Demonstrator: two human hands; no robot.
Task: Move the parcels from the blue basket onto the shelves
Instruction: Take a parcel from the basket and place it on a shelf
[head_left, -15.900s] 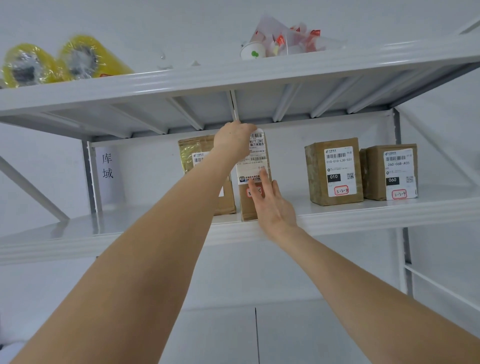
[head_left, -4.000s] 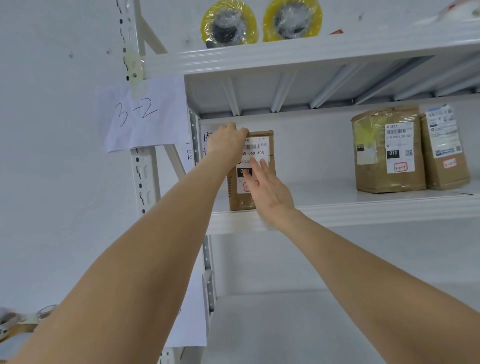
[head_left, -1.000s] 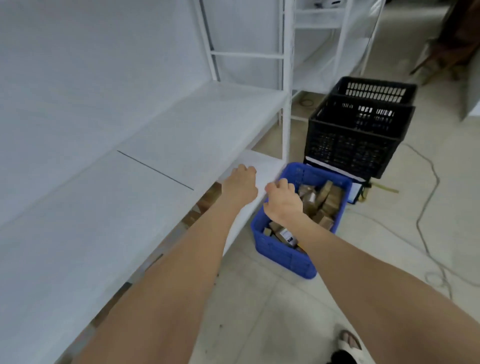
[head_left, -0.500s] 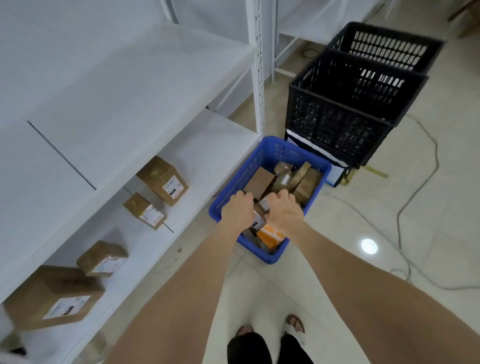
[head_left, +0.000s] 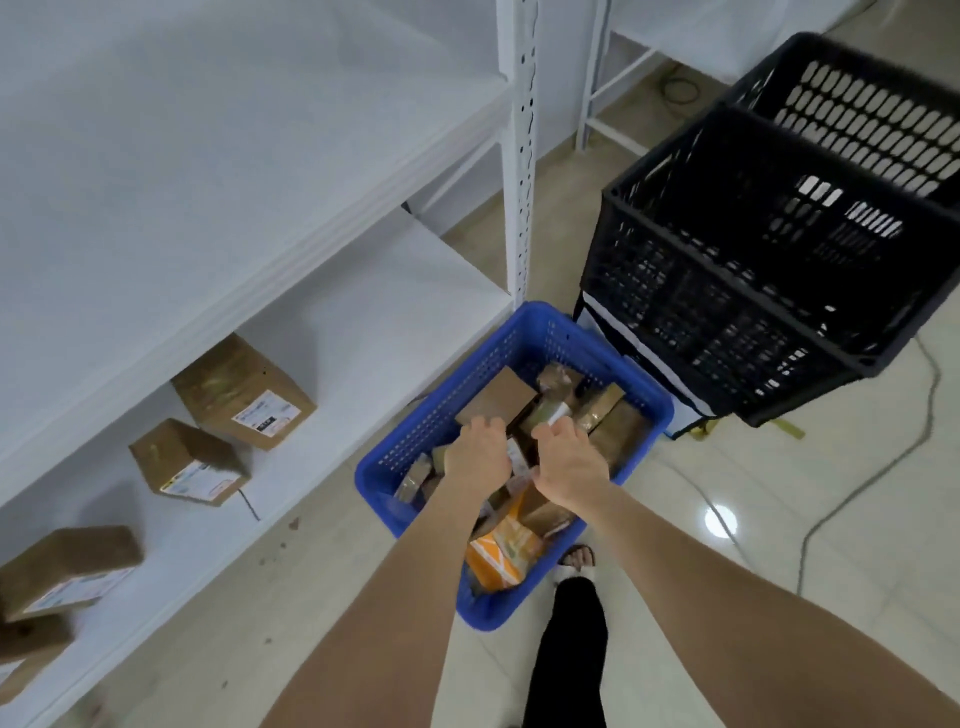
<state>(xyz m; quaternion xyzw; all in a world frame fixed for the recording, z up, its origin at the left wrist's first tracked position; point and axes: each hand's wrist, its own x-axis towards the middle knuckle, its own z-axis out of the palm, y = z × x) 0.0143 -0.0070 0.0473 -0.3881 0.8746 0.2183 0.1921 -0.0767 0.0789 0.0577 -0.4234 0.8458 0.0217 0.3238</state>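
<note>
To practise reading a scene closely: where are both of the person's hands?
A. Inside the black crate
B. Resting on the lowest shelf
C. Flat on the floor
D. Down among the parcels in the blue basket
D: the left hand and right hand both reach down among the parcels, within the walls of the blue basket; whether either grips one cannot be told.

Blue basket (head_left: 441, 410) crowded with parcels (head_left: 496, 397), black crates (head_left: 727, 291) close behind, open stretch of lower shelf (head_left: 389, 322) alongside
</note>
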